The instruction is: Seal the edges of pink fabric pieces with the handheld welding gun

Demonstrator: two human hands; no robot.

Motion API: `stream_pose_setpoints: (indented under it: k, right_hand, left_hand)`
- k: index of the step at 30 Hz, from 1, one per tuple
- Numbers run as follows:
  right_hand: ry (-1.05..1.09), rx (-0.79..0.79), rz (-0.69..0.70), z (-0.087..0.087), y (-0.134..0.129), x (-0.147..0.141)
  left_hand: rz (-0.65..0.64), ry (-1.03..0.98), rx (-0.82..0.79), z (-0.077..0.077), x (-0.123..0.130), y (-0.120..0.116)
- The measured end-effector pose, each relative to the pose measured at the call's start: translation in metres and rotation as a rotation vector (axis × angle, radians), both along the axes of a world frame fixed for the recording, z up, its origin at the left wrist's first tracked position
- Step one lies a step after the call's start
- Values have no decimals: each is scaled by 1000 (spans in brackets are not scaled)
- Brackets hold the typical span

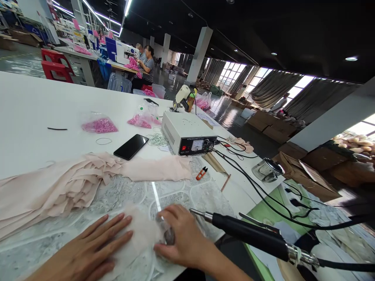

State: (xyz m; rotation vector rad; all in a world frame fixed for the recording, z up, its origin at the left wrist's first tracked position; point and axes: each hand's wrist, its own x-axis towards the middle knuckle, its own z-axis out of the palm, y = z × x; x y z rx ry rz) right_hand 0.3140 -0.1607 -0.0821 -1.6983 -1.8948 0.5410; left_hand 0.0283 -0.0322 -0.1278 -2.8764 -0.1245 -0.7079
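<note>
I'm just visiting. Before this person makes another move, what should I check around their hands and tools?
1. Left hand flat on the thin pale cloth: ok.
2. Right hand gripping the small grey object: ok.
3. Black-handled tool well away from the right hand: not ok; its metal tip points close beside it.
4. Orange snips apart from both hands: ok.
5. White control box powered: cannot tell.

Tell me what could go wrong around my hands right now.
The metal tip of the black handpiece sits close to your right hand and might jab it. The pale fabric might crease or shift beneath your left hand. Orange thread snips lie ahead; reaching forward could bring a prick.
</note>
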Motion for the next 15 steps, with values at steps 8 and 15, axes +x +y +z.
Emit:
stream_pose_setpoints:
  k: [8,15]
  right_hand:
    - [108,-52,-37,-11,20,3]
    - [-30,16,-78,5,5,30]
  left_hand:
    - [165,-73,-170,-26,0,-15]
    - [100,4,-121,-17,-3,-6]
